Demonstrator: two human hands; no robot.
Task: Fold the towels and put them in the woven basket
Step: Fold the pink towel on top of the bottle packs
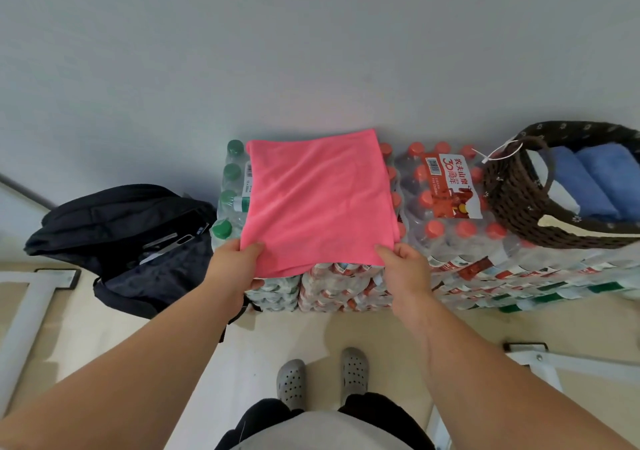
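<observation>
Brown woven basket cropped; blue towels inside, seemingly rolled.

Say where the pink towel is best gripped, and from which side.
Likely its two near corners, from the person's side: the pink towel lies flat on the bottled-water packs with its near edge overhanging, so thumbs sit above, fingers beneath, as the left hand and right hand pinch now.
</observation>
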